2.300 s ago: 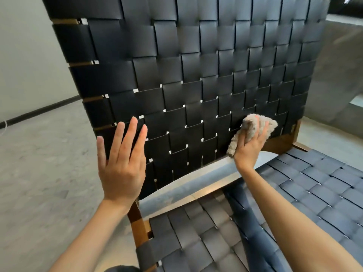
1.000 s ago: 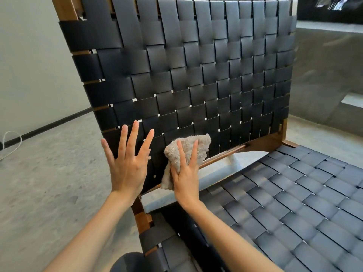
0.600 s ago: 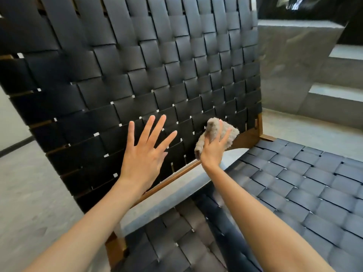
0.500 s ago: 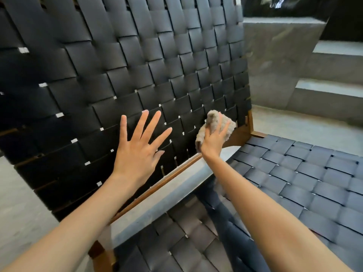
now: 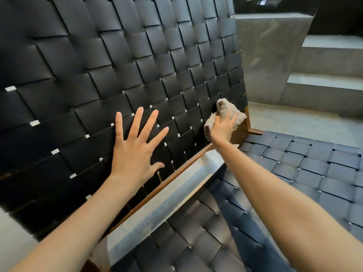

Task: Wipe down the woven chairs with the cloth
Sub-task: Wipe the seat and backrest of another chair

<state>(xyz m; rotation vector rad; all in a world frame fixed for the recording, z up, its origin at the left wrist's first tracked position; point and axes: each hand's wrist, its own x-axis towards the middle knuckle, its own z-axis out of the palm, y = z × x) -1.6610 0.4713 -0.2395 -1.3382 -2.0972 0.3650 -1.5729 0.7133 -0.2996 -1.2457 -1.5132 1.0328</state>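
Woven backrest (image 5: 137,65) fills left and centre, rising behind the woven seat (image 5: 314,169), which spreads across lower right. The bottom rail (image 5: 176,174) runs diagonally between them, and floor (image 5: 172,199) shows through the gap below it. Left hand (image 5: 135,152) lies flat on the backrest's lower middle, fingers spread. To its right, right hand (image 5: 222,128) presses the cloth (image 5: 224,110) against the backrest's lower right corner, just above the rail and beside the side post (image 5: 247,122). Past the chair's right edge is more floor, then a block (image 5: 271,55) with steps (image 5: 324,83) to its right, well apart from both hands.
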